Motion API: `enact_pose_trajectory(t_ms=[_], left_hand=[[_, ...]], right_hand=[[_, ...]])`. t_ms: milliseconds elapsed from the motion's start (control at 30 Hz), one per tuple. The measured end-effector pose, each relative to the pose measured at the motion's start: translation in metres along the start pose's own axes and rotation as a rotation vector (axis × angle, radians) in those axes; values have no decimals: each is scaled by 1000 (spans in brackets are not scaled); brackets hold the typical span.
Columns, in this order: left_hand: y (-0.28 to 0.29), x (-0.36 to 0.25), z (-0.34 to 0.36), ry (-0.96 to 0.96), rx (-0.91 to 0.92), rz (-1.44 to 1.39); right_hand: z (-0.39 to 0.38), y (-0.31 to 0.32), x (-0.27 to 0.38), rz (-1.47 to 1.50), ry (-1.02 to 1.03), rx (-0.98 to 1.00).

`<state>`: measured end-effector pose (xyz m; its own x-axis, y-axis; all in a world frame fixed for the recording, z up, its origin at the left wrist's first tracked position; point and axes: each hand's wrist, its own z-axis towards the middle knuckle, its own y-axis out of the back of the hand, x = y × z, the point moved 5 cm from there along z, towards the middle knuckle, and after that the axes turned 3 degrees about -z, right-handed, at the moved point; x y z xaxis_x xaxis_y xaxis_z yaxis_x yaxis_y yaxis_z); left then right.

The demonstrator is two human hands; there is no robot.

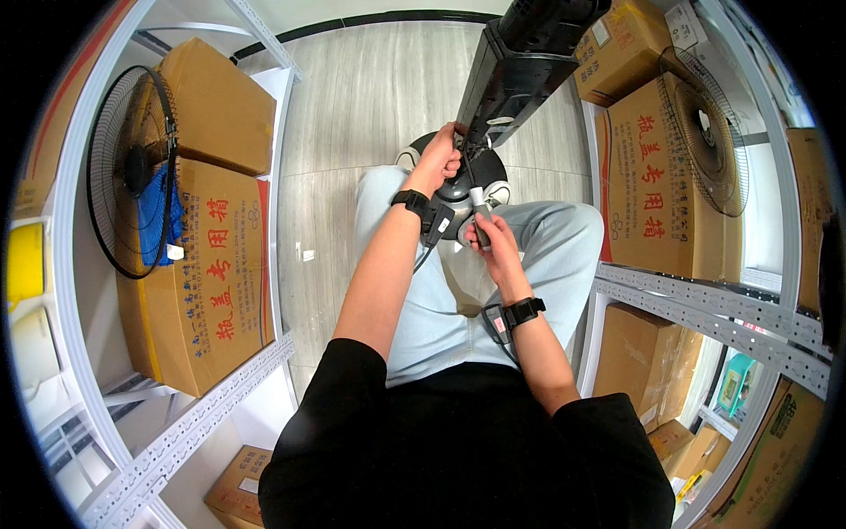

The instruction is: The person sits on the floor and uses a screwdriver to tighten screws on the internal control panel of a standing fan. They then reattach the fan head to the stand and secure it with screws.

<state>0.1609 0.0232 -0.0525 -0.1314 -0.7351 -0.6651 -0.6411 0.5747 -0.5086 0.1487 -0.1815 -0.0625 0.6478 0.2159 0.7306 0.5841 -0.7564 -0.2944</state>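
Observation:
A tall black appliance housing [520,84] with a broad column leans up from a round dark base [489,172] on the floor between my feet. My left hand [439,159] is closed at the housing's lower left edge, with the thumb and fingers curled against it. In my right hand [500,247] is a screwdriver [480,207] with a grey and white handle. Its thin dark shaft points up to the lower end of the housing; whether the tip sits in a screw is too small to tell.
Metal shelves flank me, holding cardboard boxes [225,273] on the left and more boxes [639,189] on the right. One round fan grille [132,167] stands against the left boxes, another [705,132] against the right. A small white scrap [307,256] lies on the floor.

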Motion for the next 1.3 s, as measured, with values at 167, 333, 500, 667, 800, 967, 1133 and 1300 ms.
enact_pose_trajectory(t_ms=[167,333,500,667,800,967,1133,1300], left_hand=[[1,1,2,2,-3,9],[3,2,3,-1,14,-7],[1,1,1,-9,6,-7],[0,0,0,-6,0,11],[-1,0,0,-3,0,8],[1,0,-1,-2,-2,-2],[-2,0,1,0,-1,7],[1,1,2,4,7,-9]], right_hand=[[7,2,-12,128,-125,57],[6,1,-8,27,-7,-46],[1,-2,-1,28,18,-7],[10,4,-13,149,-86,80],[11,4,-13,14,9,-32],[-2,-4,2,42,5,-46],[11,9,-11,121,-76,19],[6,2,-4,-28,69,-63]])
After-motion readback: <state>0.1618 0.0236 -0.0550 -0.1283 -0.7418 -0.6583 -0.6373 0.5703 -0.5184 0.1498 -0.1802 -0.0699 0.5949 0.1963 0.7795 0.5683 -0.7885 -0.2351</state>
